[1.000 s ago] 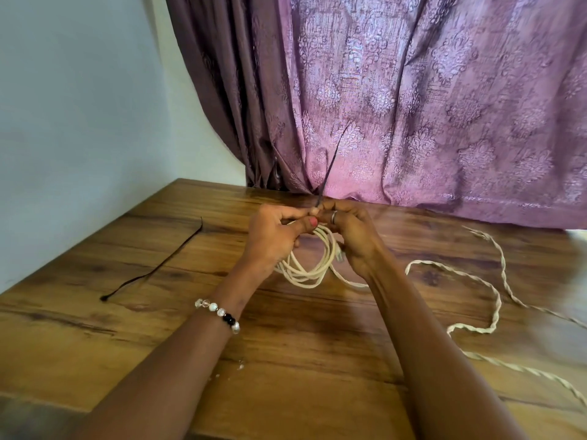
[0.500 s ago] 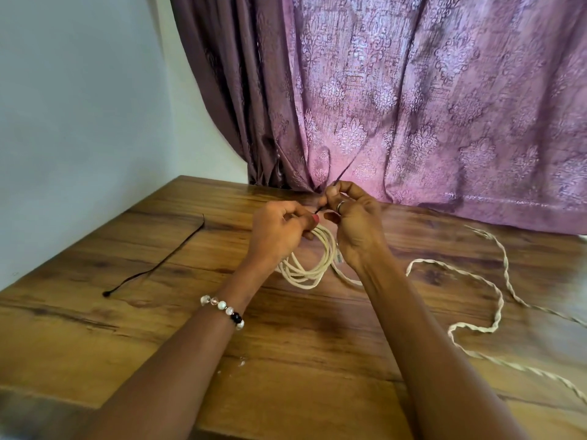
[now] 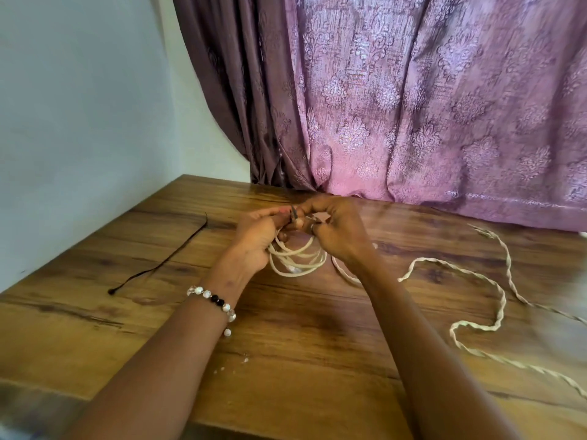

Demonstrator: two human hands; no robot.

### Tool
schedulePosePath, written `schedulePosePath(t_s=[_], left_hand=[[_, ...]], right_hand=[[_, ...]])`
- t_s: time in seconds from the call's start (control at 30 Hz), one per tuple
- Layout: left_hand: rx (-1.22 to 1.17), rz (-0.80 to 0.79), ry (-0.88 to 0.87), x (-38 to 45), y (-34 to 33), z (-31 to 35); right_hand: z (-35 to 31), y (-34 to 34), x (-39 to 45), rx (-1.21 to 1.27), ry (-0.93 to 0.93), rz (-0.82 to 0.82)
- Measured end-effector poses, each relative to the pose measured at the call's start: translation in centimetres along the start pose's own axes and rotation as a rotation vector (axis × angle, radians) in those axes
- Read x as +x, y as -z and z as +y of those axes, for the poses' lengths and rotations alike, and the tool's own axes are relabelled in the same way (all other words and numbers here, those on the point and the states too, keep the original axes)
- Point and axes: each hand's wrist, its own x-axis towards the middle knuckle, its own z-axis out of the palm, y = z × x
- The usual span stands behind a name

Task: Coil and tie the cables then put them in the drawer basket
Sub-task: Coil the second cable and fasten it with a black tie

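A coiled cream cable (image 3: 297,260) hangs in loops between my two hands above the wooden table (image 3: 286,344). My left hand (image 3: 257,241) grips the coil's left side, thumb and fingers pinching at the top. My right hand (image 3: 336,231) is closed on the coil's top right and pinches a short dark tie (image 3: 293,215) that pokes up between the fingertips. A second cream twisted cable (image 3: 476,300) lies loose and wavy on the table to the right. No drawer basket is in view.
Another thin black tie (image 3: 165,260) lies straight on the table's left part, near the white wall (image 3: 79,122). A purple patterned curtain (image 3: 413,106) hangs behind the table's far edge. Small crumbs (image 3: 244,358) lie near the front.
The long dark tie end that stuck up over the hands one second ago has been drawn down to a short stub. Both hands have closed in tighter over the coil's top.
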Motion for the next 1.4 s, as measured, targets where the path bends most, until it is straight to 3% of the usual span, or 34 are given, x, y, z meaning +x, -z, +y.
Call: schedulePosePath(t_s=[0.13,0.23,0.3,0.4,0.47,0.6,0.83,1.0,1.4], left_hand=[[-0.099,-0.061,0.028,0.2,0.9,0.1],[0.013,-0.109,-0.040,-0.3,0.9,0.3],[0.080,-0.120,-0.107,-0.4,0.6,0.4],[0.170,-0.111,-0.216,0.0,1.0,0.4],[0.280,-0.082,-0.305,0.3,1.2,0.3],[0.646,-0.119,-0.642,0.5,1.0,-0.2],[0.927,-0.121,-1.169,-0.4,0.7,-0.4],[0.979,-0.163,-1.199,-0.5,0.6,-1.0],[0.887,-0.155,-1.184,-0.1,0.4,-1.4]], right_hand=[[1.2,-0.5,-0.1,-0.330,0.064,-0.042],[1.3,-0.6,-0.2,-0.325,0.040,-0.075],[1.2,-0.2,-0.2,-0.181,-0.023,-0.135],[1.4,1.0,-0.6,0.405,-0.146,-0.209],[1.6,1.3,-0.4,0.703,-0.271,-0.156],[2.0,1.0,0.0,0.727,-0.479,-0.053],[1.1,2.1,-0.1,0.878,-0.664,-0.254],[1.4,2.6,-0.3,0.953,-0.732,-0.284],[1.8,1.2,0.0,0.934,-0.860,-0.010]])
